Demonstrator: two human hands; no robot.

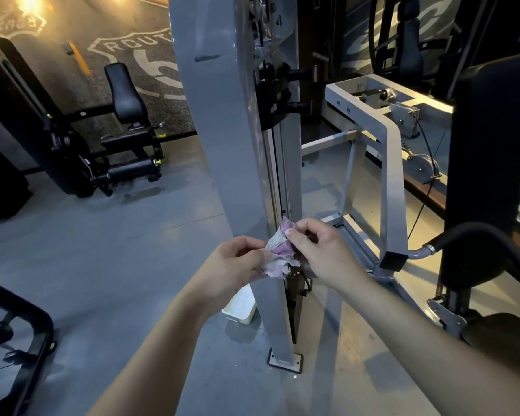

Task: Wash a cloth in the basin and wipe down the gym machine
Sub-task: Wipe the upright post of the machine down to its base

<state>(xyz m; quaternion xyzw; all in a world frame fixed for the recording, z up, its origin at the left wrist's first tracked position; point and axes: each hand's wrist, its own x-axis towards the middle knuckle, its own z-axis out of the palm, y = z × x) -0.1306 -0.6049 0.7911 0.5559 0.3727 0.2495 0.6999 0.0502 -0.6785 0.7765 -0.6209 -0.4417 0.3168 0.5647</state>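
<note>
Two bare forearms reach forward from the bottom of the view. The left hand (236, 261) and right hand (321, 253) meet in front of a grey upright post (222, 130) of the gym machine, holding a small crumpled cloth (278, 253), purple and white, between them. The fingers (294, 235) of each hand curl and pinch a bunched edge of it. The cloth looks light, soft and limp, probably damp, so it should fold or wad easily; gathering it into the palm would likely suit wiping better than pinching its edges. Just beyond and below the hands, a white basin (240, 309) sits on the grey floor (117, 250) beside the post's foot. Farther off stand a black padded seat machine (126, 115) and a pale metal frame (388, 163).
</note>
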